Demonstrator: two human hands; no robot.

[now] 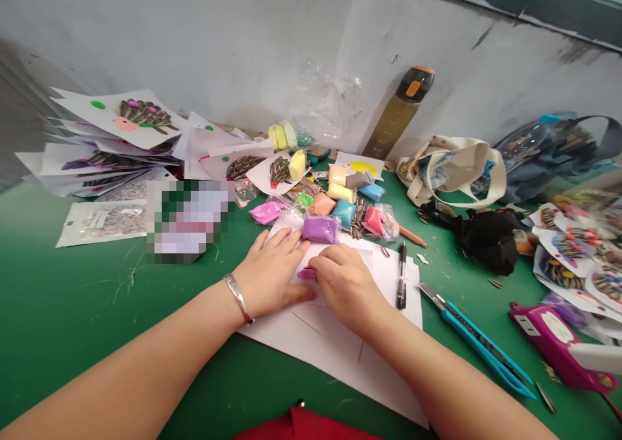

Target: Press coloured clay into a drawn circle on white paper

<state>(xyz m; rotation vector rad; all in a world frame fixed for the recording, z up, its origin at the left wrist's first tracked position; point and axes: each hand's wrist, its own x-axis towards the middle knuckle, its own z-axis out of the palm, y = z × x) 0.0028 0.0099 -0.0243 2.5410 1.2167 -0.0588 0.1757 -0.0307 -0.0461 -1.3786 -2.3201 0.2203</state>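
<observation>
My left hand point(275, 271), with a silver bracelet at the wrist, lies flat on the white paper point(330, 346), fingers spread. Beside it my right hand point(347, 281) is closed, its curled fingers at a small piece of purple modelling clay point(306, 273) on the paper. Just beyond the fingertips is a wrapped purple clay packet point(321, 229). A black pen point(402, 275) rests at the paper's right side. My right fingertips partly hide the small clay piece.
A blue utility knife point(481, 343) lies at the right, blade showing. Sunflower seeds point(359, 218) and several clay packets point(344, 213) sit ahead. Seed-decorated cards point(140, 119) are stacked at the left. A bottle point(398, 113) leans on the wall near a cloth bag point(451, 168).
</observation>
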